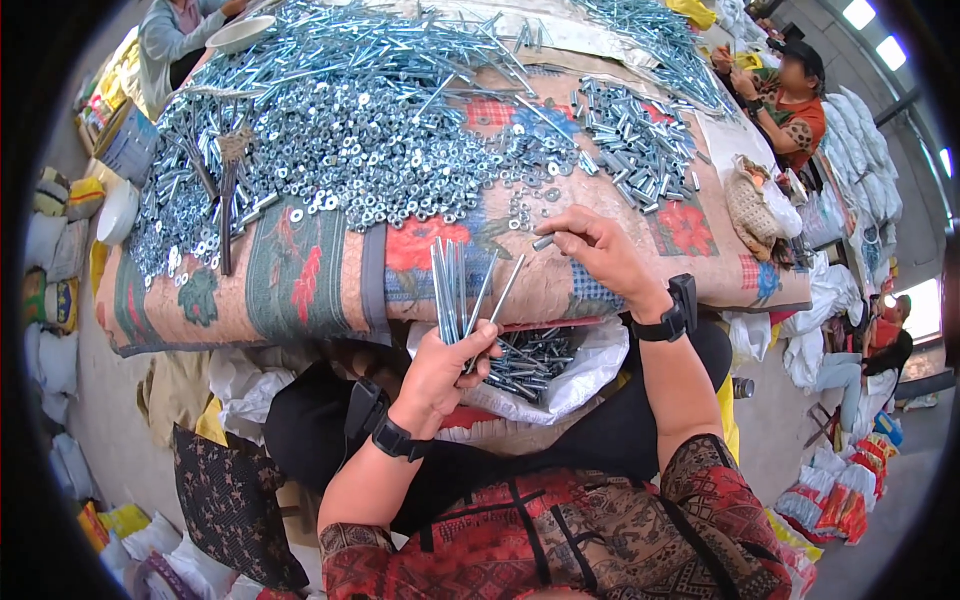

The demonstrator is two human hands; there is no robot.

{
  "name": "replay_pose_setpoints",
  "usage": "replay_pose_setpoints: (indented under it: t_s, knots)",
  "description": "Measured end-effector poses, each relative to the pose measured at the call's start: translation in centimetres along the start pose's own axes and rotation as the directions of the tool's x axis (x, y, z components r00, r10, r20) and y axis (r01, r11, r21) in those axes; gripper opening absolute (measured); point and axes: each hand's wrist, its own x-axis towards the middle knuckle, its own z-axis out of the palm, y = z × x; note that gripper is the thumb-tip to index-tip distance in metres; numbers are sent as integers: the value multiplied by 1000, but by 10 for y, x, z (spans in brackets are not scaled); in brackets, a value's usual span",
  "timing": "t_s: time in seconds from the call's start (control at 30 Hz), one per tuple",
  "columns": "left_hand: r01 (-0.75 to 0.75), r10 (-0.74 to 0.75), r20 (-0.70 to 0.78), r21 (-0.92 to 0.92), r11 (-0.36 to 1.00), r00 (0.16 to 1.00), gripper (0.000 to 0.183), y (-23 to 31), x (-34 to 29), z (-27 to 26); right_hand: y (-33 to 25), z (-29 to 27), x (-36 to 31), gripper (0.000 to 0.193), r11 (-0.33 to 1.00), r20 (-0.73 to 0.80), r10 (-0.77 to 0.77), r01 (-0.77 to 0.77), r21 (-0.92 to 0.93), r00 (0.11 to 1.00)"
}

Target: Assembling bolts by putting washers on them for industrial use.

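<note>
My left hand [440, 375] is wrapped round a fanned bunch of thin metal rods [450, 285], which point up and away from me. To its right, just above the table's near edge, my right hand [605, 255] pinches a short metal sleeve [543, 242] between thumb and fingertips. Beyond it lie a few loose nuts [520, 212] and a heap of similar sleeves [632, 140]. A broad pile of nuts and washers [350, 160] covers the table's middle. Below my hands, a white sack [597, 370] in front of me holds dark assembled-looking metal pieces [530, 362].
Long rods [380, 50] are heaped farther back. A brush [230, 190] lies among the hardware at left, near a white bowl [118, 212]. Patterned cloth [280, 275] covers the table. One person [790, 115] sits at far right, another [175, 40] at far left. A woven bag [755, 210] rests at the right edge.
</note>
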Motion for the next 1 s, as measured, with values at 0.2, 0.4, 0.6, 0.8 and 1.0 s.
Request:
replay_pose_setpoints:
  t_s: [0.2, 0.4, 0.6, 0.8, 1.0]
  knots:
    - [-3, 4, -6, 59, 998, 1000, 18, -1, -3, 1, -17, 6, -3, 20, 987, 71, -131, 137, -88, 989]
    - [-37, 36, 21, 34, 999, 999, 21, -2, -4, 4, -24, 23, -13, 26, 951, 16, 76, -77, 299, 997]
    - [-103, 96, -49, -156, 982, 994, 22, -3, -1, 0, -28, 73, -24, 22, 921, 376, 222, -320, 223, 900]
    - [-82, 73, -57, -162, 983, 996, 21, -2, 3, -3, 22, 2, 32, 22, 974, -383, 119, -183, -133, 916]
    - [-114, 103, -75, -162, 980, 992, 17, 1, 2, -4, 52, 2, 51, 19, 647, -354, -330, -64, -760, 875]
